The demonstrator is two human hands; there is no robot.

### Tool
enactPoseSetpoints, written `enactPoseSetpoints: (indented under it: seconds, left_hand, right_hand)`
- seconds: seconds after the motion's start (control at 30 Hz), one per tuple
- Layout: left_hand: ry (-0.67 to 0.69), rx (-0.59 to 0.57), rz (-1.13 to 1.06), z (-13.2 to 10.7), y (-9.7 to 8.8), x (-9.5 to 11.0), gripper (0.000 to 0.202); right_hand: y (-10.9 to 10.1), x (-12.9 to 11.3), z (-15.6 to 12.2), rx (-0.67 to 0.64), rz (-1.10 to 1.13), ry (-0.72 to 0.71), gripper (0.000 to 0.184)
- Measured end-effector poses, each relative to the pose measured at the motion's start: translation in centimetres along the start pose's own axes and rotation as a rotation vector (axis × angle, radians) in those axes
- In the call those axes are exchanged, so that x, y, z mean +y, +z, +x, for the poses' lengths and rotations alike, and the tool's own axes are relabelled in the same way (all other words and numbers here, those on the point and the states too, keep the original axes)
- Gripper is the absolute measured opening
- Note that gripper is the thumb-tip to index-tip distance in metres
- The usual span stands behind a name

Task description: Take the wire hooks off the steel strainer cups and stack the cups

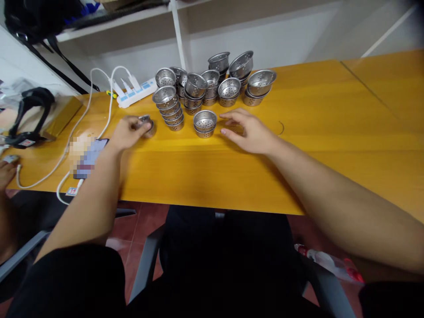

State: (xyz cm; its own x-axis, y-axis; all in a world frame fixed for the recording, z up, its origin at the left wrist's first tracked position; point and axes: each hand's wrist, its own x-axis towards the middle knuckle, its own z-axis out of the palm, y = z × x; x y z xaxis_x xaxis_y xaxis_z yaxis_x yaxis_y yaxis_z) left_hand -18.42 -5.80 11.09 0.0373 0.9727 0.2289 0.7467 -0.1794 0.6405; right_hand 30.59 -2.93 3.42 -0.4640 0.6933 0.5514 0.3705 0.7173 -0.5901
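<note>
Using the front pair (204, 121) as reference: two perforated metal cups, one nesting in the other, mouths facing up, standing on the table (212, 176). Left hand (130, 131) is working left of the front pair, clamping a single cup (150, 130) between thumb and fingers. Thumb is partly covering that cup; can't tell if its base is touching the table. Right hand (247, 128) is hovering just right of the front pair, thumb and fingers spreading apart, gripping nothing. Its fingertips are pointing at the rim; can't confirm contact. Hands are sitting well apart, with the front pair standing between them.

Tall stack (172, 115) is leaning just left of the front pair, between it and the single cup. Middle stack (195, 88) is standing behind the front pair, top cup tilting. Right stack (260, 84) is standing behind and to its right, other cup stacks crowding in between. Power strip (142, 95) is lying behind and left of the front pair. Phone (91, 160) is lying well left of it, nearer the table edge. Another person's hand (6, 174) is showing far left.
</note>
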Motion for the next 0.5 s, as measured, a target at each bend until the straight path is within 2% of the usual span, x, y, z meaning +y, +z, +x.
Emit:
enactPoseSetpoints:
  seconds: [0.1, 0.17, 0.23, 0.3, 0.37, 0.5]
  left_hand:
    - [0.084, -0.049, 0.049, -5.7, 2.2, 3.8, 0.052]
    - [0.149, -0.123, -0.024, -8.7, 4.9, 6.8, 0.046]
    - [0.188, -0.228, -0.133, -10.3, 8.4, 9.7, 0.058]
    - [0.246, -0.374, -0.218, -10.2, 12.4, 12.3, 0.086]
    - [0.386, -0.446, -0.305, -8.6, 16.7, 14.6, 0.11]
    - [0.401, -0.477, -0.402, -3.4, 23.9, 17.9, 0.122]
  right_hand:
    - [-0.2, -0.5, 0.3, -0.006, -0.004, 0.017, 0.05]
    - [-0.2, -0.6, 0.5, -0.013, -0.006, 0.029, 0.05]
    - [-0.1, -0.7, 0.6, -0.011, -0.015, 0.036, 0.052]
    - [-0.1, -0.5, 0.7, 0.012, -0.026, 0.034, 0.054]
    - [-0.5, -0.1, 0.7, 0.059, -0.033, 0.038, 0.058]
    - [-2.8, 2.5, 0.8, 0.197, -0.038, 0.137, 0.061]
